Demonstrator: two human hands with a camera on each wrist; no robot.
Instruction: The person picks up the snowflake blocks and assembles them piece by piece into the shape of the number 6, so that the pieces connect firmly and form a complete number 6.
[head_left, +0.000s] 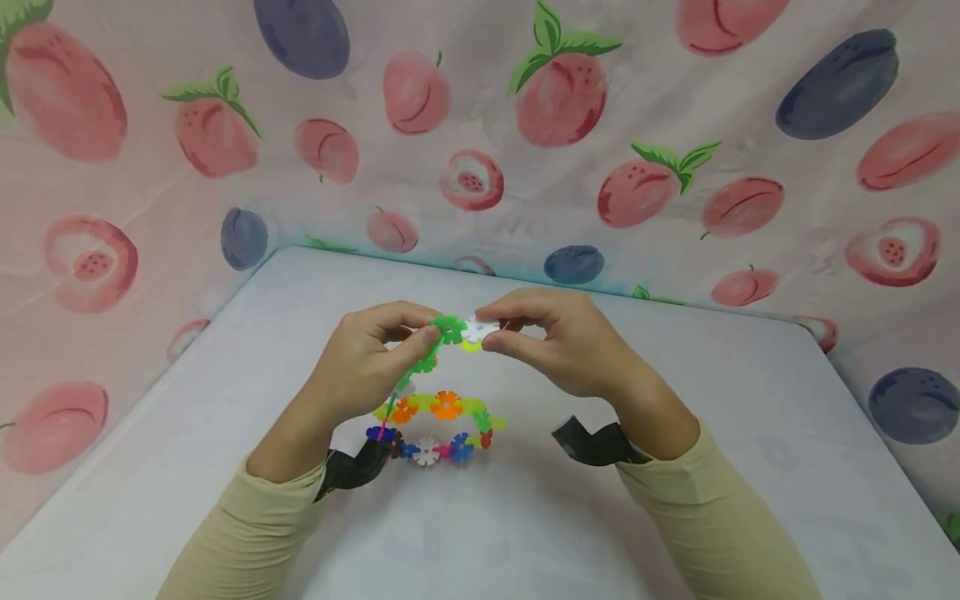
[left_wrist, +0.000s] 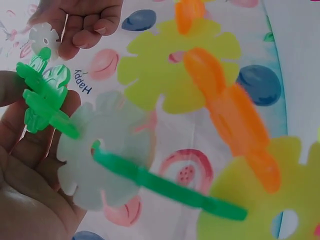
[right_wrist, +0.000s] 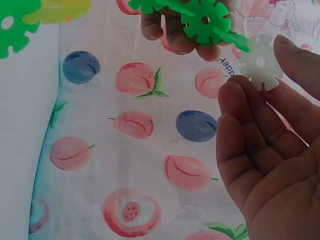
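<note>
Fruit-print cloth point(head_left: 675, 92) backs a white table point(head_left: 720, 400). Left hand point(head_left: 367, 367) pinches the green disc point(head_left: 448, 329) topping a chain of snowflake discs point(head_left: 438, 425); the chain runs from that disc down to the table, its lower part curving left-right. Right hand point(head_left: 562, 337) pinches 1 white disc point(head_left: 477, 331) edge-on against the green disc.

Two hands, left point(head_left: 360, 367) and right point(head_left: 570, 342), over one counter point(head_left: 675, 500). One white snowflake disc point(head_left: 480, 330) is pinched alone, approx. touching one green disc point(head_left: 450, 328) topping a single linked chain point(head_left: 438, 425). In the chain, head view: approx. two orange discs, three or so yellow-green, two or three blue, one white, one pink; exact totals can't be told. Two black wrist straps, two beige sleeves.
</note>
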